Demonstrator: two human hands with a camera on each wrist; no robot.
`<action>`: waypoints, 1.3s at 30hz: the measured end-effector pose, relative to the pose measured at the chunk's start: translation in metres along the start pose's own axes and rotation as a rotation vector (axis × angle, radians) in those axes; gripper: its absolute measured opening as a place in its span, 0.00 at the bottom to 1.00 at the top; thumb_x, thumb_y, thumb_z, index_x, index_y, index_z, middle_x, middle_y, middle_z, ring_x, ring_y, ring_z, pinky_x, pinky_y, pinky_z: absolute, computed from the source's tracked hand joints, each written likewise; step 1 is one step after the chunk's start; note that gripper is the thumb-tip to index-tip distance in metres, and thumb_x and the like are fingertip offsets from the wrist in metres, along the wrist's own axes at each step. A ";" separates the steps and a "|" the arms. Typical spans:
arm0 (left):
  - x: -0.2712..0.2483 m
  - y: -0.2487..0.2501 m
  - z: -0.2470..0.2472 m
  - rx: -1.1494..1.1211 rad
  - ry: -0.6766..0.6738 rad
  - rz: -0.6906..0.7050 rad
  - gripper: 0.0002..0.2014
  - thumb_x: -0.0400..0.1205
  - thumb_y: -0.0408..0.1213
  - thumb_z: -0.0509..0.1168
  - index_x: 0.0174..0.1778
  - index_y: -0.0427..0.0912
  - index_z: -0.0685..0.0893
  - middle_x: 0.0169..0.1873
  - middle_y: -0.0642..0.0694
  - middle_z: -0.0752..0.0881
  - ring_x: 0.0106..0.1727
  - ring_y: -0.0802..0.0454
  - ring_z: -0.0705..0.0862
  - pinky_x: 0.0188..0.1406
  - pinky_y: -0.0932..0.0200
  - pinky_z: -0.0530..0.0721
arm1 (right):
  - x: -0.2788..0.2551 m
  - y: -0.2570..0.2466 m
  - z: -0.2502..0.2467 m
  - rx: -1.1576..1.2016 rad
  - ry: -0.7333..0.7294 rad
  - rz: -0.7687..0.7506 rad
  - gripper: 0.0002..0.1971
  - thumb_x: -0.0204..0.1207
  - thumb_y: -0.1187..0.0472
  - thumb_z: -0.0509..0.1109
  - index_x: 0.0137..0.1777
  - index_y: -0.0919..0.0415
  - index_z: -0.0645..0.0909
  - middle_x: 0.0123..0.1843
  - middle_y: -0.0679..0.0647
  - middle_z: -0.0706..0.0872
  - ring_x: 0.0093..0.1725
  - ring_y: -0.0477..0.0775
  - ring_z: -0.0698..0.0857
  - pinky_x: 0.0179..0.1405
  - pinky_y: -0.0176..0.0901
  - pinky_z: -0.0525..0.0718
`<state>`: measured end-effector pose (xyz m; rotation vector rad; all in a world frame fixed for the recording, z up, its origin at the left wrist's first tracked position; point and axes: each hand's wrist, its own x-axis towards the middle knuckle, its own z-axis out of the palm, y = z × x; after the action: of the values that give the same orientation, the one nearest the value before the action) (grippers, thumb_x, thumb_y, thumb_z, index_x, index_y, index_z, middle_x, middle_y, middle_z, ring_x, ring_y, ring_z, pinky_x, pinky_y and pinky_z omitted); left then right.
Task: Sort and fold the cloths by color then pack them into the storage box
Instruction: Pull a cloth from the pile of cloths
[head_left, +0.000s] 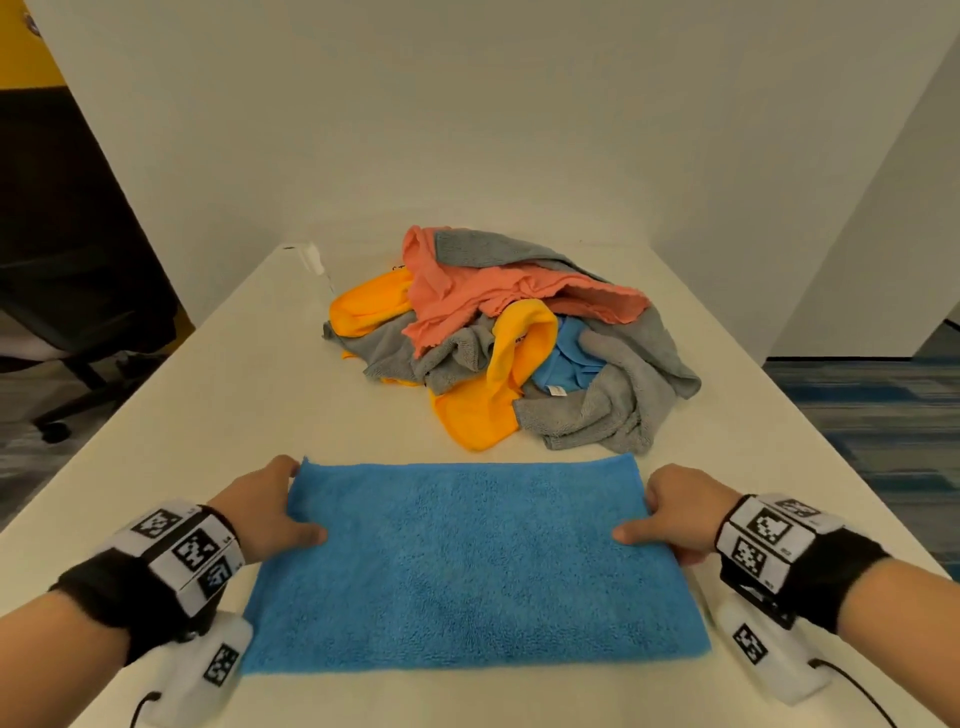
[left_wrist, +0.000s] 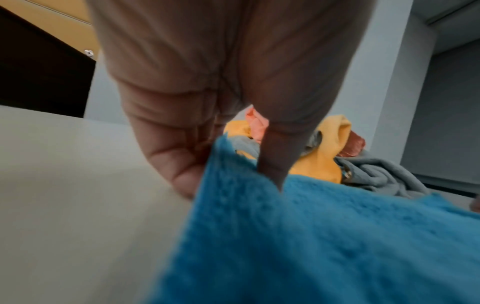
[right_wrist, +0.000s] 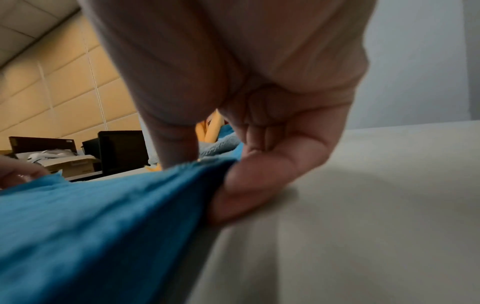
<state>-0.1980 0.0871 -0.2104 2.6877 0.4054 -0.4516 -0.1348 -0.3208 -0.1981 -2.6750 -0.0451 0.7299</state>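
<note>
Spread flat across the lower middle of the head view, the blue terry cloth (head_left: 467, 561) lies between both hands on the white table (head_left: 249, 374). Left hand (head_left: 267, 506) and right hand (head_left: 675, 512) each pinch a side edge, thumbs on top. Above it sits a jumbled heap of grey, orange, pink cloths (head_left: 514, 338).

One blue cloth (head_left: 475, 561) lies spread flat; the pile (head_left: 519, 338) shows orange, grey, pink and blue cloths, exact numbers unclear. Two hands.
</note>
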 end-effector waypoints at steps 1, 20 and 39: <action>0.001 0.003 0.004 0.017 0.013 0.004 0.37 0.70 0.48 0.77 0.68 0.40 0.67 0.52 0.46 0.82 0.52 0.48 0.82 0.49 0.55 0.81 | 0.001 -0.003 0.003 -0.027 0.018 -0.015 0.21 0.68 0.48 0.79 0.27 0.58 0.73 0.19 0.45 0.79 0.19 0.43 0.79 0.18 0.33 0.75; -0.030 0.115 0.056 0.333 -0.092 0.727 0.43 0.72 0.71 0.55 0.82 0.64 0.50 0.84 0.51 0.44 0.84 0.50 0.47 0.82 0.47 0.52 | -0.039 0.046 -0.052 0.403 0.302 -0.058 0.09 0.78 0.58 0.71 0.45 0.62 0.75 0.43 0.62 0.87 0.41 0.62 0.85 0.43 0.52 0.82; -0.040 0.118 0.030 -0.977 -0.404 0.203 0.27 0.79 0.53 0.67 0.63 0.32 0.79 0.42 0.36 0.83 0.41 0.43 0.83 0.39 0.49 0.88 | -0.037 -0.122 0.037 0.723 -0.300 -0.458 0.11 0.83 0.67 0.63 0.64 0.62 0.72 0.46 0.57 0.81 0.39 0.50 0.85 0.22 0.38 0.85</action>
<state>-0.2022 -0.0378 -0.1839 1.6232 0.1574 -0.5363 -0.1775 -0.1991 -0.1664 -1.7682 -0.3797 0.7929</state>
